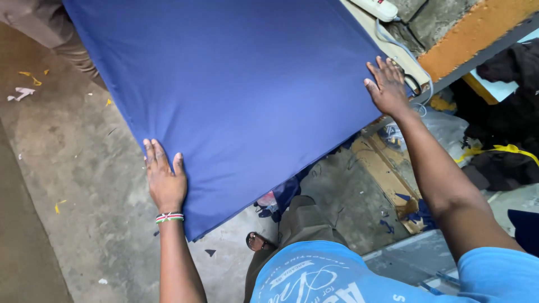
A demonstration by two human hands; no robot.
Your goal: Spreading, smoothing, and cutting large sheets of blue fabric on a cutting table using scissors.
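Both hands, left (164,179) and right (387,87), press flat, open, on blue cloth (236,84) edges.

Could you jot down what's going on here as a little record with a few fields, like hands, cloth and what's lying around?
Left hand: flat, palm down, on the blue cloth's near edge; beaded bracelet on the wrist.
Right hand: fingers spread, pressing the cloth's far right edge.
Blue cloth: spread smooth over a table, near corner hanging off.
Nearby: white power strip on the table edge; yellow tape measure on dark fabric at right.
Floor: concrete, with scattered scraps.
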